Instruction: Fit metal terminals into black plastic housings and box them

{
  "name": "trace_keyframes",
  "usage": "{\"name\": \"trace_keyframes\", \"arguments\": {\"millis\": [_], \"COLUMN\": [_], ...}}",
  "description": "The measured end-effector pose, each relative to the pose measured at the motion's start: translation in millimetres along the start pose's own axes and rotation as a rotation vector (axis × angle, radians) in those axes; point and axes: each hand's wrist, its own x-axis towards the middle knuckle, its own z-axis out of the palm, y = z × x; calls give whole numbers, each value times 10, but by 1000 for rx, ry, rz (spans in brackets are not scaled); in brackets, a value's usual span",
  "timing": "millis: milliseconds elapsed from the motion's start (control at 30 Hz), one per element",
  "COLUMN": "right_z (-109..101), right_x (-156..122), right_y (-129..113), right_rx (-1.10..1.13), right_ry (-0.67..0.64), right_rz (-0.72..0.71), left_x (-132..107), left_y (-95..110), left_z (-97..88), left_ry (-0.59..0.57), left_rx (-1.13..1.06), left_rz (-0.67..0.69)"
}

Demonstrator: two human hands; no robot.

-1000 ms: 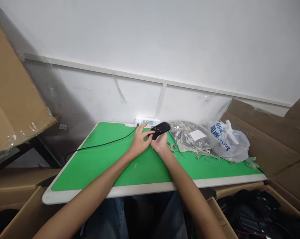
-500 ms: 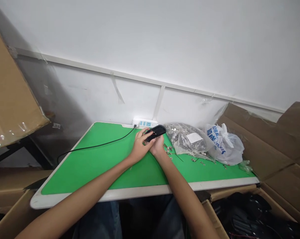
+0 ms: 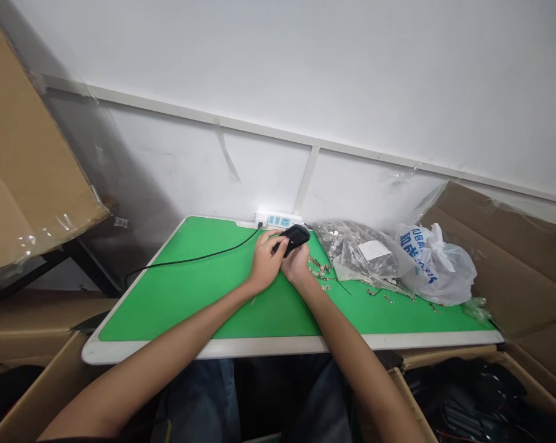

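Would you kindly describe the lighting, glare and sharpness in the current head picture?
Head view: fairly even light on the flat green tabletop; a shadow darkens the white wall at left; glints dot the clear tape on the brown cardboard box; fine detail on the held black plastic piece is hard to read.

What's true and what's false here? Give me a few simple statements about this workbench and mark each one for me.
1. The left hand and right hand are both at the same black piece. True.
2. The tabletop is red. False: it is green with a white edge.
3. A black cable runs to the white power strip. True.
4. The white bag with blue lettering lies to the left of the hands. False: it lies to their right.
5. Small metal bits lie scattered near the clear bag. True.
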Motion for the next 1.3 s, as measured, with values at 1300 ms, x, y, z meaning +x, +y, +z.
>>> {"name": "trace_keyframes", "arguments": {"millis": [1300], "right_z": [-86], "right_x": [-118], "right_y": [-418], "right_rx": [-666], "right_ry": [-298], "right_rz": [-457], "left_x": [143], "left_y": [-120], "left_z": [-308], "left_ry": [-277], "left_rx": [83], "left_rz": [589]}}
